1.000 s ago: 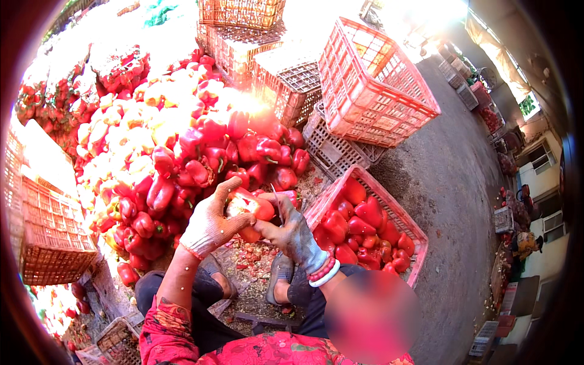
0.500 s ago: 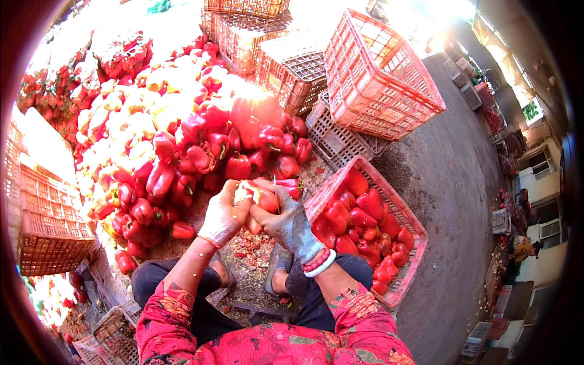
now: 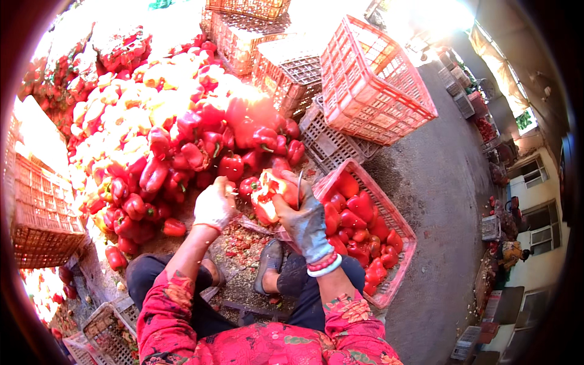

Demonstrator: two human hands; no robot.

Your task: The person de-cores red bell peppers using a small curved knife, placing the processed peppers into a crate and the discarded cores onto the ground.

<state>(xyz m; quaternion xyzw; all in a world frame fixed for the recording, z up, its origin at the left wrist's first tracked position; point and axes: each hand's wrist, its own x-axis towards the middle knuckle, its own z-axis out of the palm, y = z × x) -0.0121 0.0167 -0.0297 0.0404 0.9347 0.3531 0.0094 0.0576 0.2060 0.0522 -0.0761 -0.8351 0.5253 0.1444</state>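
Observation:
My right hand (image 3: pixel 299 222), in a grey-blue glove, is closed round a cut-open red bell pepper (image 3: pixel 263 196) whose pale inside shows. A thin metal blade (image 3: pixel 300 180) sticks up by its fingers; its handle is hidden. My left hand (image 3: pixel 214 204), in a whitish glove, is apart from the pepper, to its left. Its fingers are closed, with a small pale bit at their tips that I cannot make out. Beyond both hands lies a big heap of whole red peppers (image 3: pixel 155 173). To the right, a pink-red crate (image 3: pixel 398 267) holds several red peppers.
An orange-red crate (image 3: pixel 377 91) rests tilted on a grey crate (image 3: pixel 328 135), with more crates (image 3: pixel 286 76) behind. Another crate (image 3: pixel 45 210) stands at the left. Scraps and seeds (image 3: pixel 243 242) litter the ground between my feet. Grey pavement (image 3: pixel 432 201) runs along the right; a person (image 3: pixel 516 252) is far off.
My hands have come apart: the left has drawn away leftward, while the right keeps the pepper. The pepper now shows its opened inside, and pale specks are in the air.

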